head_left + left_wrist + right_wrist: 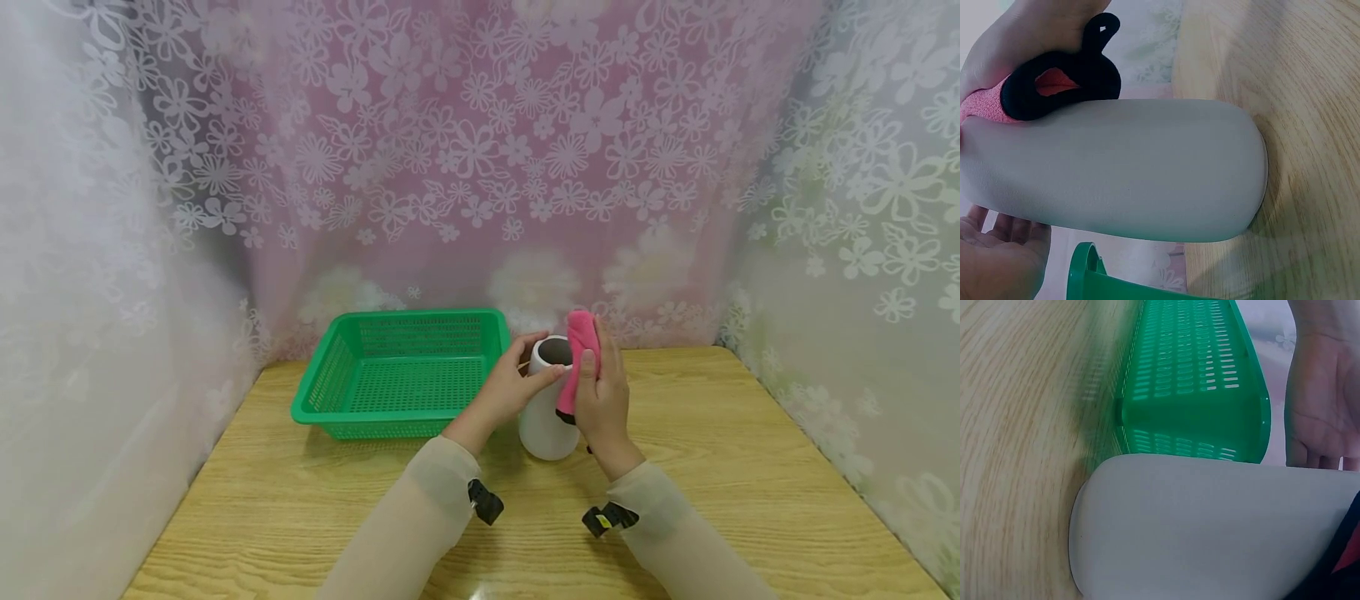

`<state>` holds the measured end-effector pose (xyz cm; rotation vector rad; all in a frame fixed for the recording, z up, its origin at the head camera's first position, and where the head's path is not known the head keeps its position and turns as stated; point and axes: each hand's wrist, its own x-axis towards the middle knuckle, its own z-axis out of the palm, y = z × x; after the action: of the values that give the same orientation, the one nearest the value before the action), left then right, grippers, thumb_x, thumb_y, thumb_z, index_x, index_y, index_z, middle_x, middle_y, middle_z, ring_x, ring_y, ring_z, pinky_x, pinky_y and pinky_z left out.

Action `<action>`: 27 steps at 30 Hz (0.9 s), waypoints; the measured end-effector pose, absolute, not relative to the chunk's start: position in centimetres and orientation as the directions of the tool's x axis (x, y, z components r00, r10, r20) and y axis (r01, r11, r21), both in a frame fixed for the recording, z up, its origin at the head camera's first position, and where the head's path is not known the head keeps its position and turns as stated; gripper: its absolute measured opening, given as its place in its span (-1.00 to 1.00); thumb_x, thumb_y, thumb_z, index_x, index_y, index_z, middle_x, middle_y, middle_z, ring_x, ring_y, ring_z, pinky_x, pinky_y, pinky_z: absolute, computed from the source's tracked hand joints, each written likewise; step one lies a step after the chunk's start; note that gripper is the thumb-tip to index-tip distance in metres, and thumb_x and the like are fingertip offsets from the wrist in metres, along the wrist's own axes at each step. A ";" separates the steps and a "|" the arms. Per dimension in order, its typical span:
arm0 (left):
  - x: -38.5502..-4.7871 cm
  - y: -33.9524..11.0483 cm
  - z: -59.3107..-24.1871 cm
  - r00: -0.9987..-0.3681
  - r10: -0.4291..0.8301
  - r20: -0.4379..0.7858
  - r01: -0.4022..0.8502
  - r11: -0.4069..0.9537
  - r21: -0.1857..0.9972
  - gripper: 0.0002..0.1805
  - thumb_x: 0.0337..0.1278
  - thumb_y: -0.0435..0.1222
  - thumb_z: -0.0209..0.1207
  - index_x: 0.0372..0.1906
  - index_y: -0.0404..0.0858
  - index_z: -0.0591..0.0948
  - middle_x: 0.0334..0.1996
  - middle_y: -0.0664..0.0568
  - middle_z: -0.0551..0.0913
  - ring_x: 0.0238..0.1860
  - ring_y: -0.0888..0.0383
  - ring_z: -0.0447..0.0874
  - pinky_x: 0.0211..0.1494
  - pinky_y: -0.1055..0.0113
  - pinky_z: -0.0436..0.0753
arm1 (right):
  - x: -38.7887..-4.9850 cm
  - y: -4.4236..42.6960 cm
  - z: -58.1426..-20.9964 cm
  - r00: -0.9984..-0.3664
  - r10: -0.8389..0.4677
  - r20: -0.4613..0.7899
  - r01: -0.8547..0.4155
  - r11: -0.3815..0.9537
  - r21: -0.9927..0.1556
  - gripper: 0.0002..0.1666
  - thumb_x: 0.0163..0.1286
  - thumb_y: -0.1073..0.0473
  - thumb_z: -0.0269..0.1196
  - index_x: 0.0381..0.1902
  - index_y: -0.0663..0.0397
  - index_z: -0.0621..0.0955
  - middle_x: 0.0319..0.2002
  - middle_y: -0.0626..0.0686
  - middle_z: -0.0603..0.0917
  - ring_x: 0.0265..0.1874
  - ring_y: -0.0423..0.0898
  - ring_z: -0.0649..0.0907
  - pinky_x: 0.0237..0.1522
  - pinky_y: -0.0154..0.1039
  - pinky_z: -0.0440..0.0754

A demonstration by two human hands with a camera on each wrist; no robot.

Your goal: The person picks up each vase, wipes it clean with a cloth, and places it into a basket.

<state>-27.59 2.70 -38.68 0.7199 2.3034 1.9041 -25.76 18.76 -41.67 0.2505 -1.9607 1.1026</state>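
Observation:
A tall white vase (546, 429) with a dark round mouth stands upright on the table. My left hand (512, 382) grips it near the rim, thumb in front and fingers round the left side. On the opposite side, my right hand (609, 404) holds a pink cloth (582, 333) against the vase's upper wall, thumb over the near face. The left wrist view shows the black trim and loop (1102, 72) at the cloth's lower end, lying along the vase wall. Part of the left hand's fingers is hidden behind the vase.
Left of the vase sits a green perforated plastic basket (337, 417), close beside the left hand and forearm. All of this rests on a wood-grain table (720, 483). Flowered curtains (480, 167) hang behind the table and along both sides.

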 end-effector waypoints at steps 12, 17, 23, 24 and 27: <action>-27.7 2.7 -38.8 -0.888 0.394 0.236 0.300 0.108 0.948 -0.29 0.28 -0.07 0.32 0.47 0.00 0.33 0.28 0.10 0.47 0.35 0.02 0.42 0.31 0.03 0.50 | -25.9 19.0 -42.1 -0.690 0.269 0.672 -0.501 0.492 -0.712 -0.46 0.67 0.09 -0.13 0.54 -0.17 0.27 0.33 0.20 0.48 0.26 0.13 0.48 0.26 0.21 0.39; -27.7 2.8 -38.7 -0.889 0.390 0.239 0.301 0.105 0.948 -0.30 0.28 -0.07 0.32 0.46 0.01 0.34 0.27 0.10 0.48 0.35 0.02 0.42 0.30 0.04 0.51 | -25.9 19.2 -42.4 -0.746 0.280 0.604 -0.453 0.451 -0.769 -0.46 0.68 -0.02 -0.17 0.52 -0.15 0.31 0.28 0.21 0.51 0.20 0.13 0.51 0.22 0.18 0.42; -27.5 2.8 -38.6 -0.889 0.393 0.237 0.296 0.098 0.950 -0.31 0.30 -0.08 0.30 0.47 -0.01 0.34 0.26 0.10 0.48 0.34 0.02 0.43 0.28 0.04 0.52 | -25.6 19.6 -43.2 -0.851 0.266 0.452 -0.311 0.438 -0.843 -0.34 0.66 -0.20 -0.27 0.54 -0.07 0.25 0.32 0.23 0.47 0.25 0.21 0.48 0.26 0.26 0.39; -27.6 2.8 -38.6 -0.888 0.394 0.237 0.296 0.098 0.950 -0.31 0.30 -0.08 0.30 0.47 -0.01 0.34 0.27 0.10 0.48 0.34 0.02 0.43 0.28 0.04 0.52 | -25.6 19.7 -43.3 -0.864 0.262 0.430 -0.291 0.438 -0.850 -0.32 0.65 -0.23 -0.29 0.56 -0.08 0.22 0.34 0.23 0.45 0.27 0.22 0.46 0.28 0.27 0.37; -27.6 2.8 -38.6 -0.887 0.395 0.238 0.299 0.099 0.949 -0.31 0.30 -0.08 0.30 0.47 -0.01 0.34 0.27 0.10 0.47 0.35 0.02 0.43 0.28 0.05 0.52 | -25.5 19.9 -43.6 -0.891 0.252 0.377 -0.245 0.432 -0.868 -0.27 0.63 -0.28 -0.32 0.59 -0.10 0.16 0.38 0.22 0.40 0.31 0.22 0.43 0.32 0.28 0.33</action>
<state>-27.59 2.77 -38.62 0.7187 2.2709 1.9292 -25.49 19.86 -43.55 -0.0056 -2.2345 1.4640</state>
